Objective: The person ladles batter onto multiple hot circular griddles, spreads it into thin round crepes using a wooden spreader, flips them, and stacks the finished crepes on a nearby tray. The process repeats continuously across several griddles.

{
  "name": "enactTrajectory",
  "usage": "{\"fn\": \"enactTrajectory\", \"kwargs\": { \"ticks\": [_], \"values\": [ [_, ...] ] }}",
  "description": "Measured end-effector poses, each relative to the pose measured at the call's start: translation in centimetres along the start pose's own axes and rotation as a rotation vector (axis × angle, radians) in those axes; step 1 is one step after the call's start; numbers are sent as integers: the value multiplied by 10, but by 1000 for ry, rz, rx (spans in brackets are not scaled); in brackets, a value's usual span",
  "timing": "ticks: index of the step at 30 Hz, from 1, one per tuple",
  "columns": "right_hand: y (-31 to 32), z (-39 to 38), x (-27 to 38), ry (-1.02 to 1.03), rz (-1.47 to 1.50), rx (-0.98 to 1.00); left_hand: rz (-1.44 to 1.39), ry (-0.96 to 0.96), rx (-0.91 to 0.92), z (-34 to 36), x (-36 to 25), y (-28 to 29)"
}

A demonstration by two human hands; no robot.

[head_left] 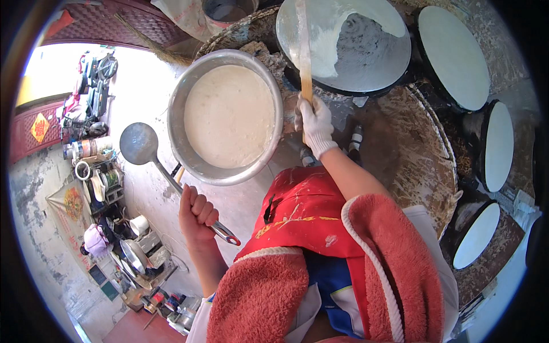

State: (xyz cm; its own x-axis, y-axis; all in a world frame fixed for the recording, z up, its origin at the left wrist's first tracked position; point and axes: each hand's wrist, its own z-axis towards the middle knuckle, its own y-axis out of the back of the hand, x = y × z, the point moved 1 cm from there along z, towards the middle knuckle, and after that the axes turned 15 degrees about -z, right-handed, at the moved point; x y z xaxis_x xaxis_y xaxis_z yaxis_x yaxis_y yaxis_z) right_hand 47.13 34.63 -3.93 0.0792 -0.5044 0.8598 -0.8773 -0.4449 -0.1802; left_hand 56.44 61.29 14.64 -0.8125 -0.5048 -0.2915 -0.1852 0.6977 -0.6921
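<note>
My bare left hand [197, 212] is closed around the handle of a metal ladle [139, 144]. The ladle's round bowl is held out to the left of a large metal basin [277, 108] of pale, creamy batter [229, 117]. In a white glove, my right hand [316, 123] grips the wooden handle of a long, flat spatula [303, 48], its blade smeared white. That blade reaches over a round griddle [372, 66] at the top. White batter [326, 51] coats part of the griddle's surface, while a ragged grey patch shows bare metal.
Several more round griddles curve down the right side, with white round surfaces, including one [454, 57] at upper right. A bucket [229, 10] stands behind the basin. A straw broom [154, 46] lies at upper left. Pots and household clutter [137, 251] line the left wall.
</note>
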Motion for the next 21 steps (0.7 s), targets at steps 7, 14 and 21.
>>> {"fn": "enactTrajectory", "kwargs": {
  "ticks": [7,14,21],
  "values": [
    [30,-42,-11,-275,155,-376,-52,13,9,-3,-35,24],
    [-10,-26,-8,-219,-75,-62,-116,58,42,2,-50,36],
    [66,-26,22,-274,10,-274,-97,101,78,12,-50,28]
  ]
}}
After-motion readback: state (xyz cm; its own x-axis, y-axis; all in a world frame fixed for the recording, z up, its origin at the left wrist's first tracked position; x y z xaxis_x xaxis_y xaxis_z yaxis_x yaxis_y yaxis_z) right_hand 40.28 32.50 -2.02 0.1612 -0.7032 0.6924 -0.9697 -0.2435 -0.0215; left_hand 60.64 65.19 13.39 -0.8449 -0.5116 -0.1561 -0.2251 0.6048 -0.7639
